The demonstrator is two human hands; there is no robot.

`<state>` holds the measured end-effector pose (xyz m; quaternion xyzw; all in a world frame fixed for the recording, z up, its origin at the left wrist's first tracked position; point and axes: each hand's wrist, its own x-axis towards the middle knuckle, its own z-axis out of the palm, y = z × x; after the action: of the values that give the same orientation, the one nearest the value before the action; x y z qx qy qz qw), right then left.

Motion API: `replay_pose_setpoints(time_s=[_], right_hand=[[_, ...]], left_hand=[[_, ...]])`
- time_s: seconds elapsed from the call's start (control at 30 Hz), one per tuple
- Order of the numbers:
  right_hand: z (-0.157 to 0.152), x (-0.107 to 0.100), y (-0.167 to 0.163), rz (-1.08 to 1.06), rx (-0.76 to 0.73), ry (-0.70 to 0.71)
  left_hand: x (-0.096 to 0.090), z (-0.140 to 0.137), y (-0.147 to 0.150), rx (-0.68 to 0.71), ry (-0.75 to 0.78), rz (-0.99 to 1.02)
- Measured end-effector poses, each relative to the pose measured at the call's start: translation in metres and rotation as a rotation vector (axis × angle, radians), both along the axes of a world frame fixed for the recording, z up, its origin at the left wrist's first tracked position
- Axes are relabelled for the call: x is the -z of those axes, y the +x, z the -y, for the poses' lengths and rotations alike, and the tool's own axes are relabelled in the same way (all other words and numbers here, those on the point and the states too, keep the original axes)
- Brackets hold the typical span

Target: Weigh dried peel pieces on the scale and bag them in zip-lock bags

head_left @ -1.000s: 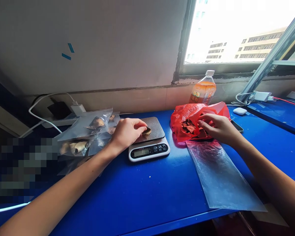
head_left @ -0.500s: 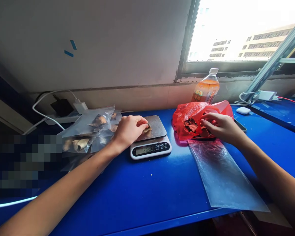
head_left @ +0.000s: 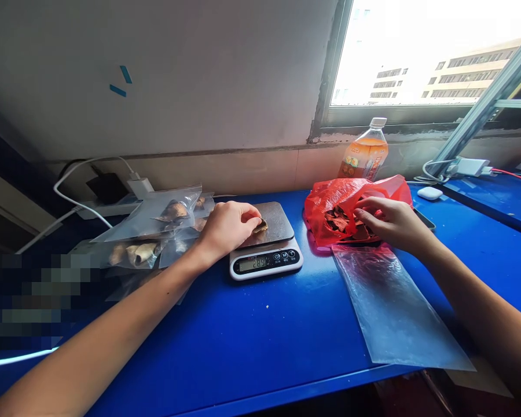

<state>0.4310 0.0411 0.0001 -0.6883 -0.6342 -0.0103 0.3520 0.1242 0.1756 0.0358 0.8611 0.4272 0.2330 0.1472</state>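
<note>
Head view: L hand (head_left: 228,227) lay on the left part of the scale (head_left: 267,243), thumb and fingertips pinched on a small brown piece (head_left: 260,226) resting on the pan. Scale display was lit; digits too small to read w/ certainty. R hand (head_left: 388,223) was at 3 o'clock from the scale, fingers curled into the mouth of the red bag (head_left: 351,208), touching the dark dried pieces (head_left: 338,220) inside; can't tell if it gripped one. An empty clear bag (head_left: 393,307) lay flat on the blue table (head_left: 243,341), at 6 o'clock from the red bag, touching its edge. Filled clear bags (head_left: 156,229) were piled at 9 o'clock from the scale, just beside L wrist. A bottle (head_left: 364,153) stood at 12 o'clock from the red bag, by the window sill.
</note>
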Motion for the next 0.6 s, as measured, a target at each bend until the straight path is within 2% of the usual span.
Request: replay_pose_setpoints(time_s=[0.3,0.6], right_hand=[[0.0015,-0.0009,-0.0016,-0.015,-0.001,-0.031],[0.0028,-0.0027,-0.0041,0.002,0.002,-0.013]], left_hand=[[0.0069,-0.0038,-0.0006,0.019,0.120,-0.044],[0.0059,-0.0047,-0.0002,0.006,0.117,-0.032]])
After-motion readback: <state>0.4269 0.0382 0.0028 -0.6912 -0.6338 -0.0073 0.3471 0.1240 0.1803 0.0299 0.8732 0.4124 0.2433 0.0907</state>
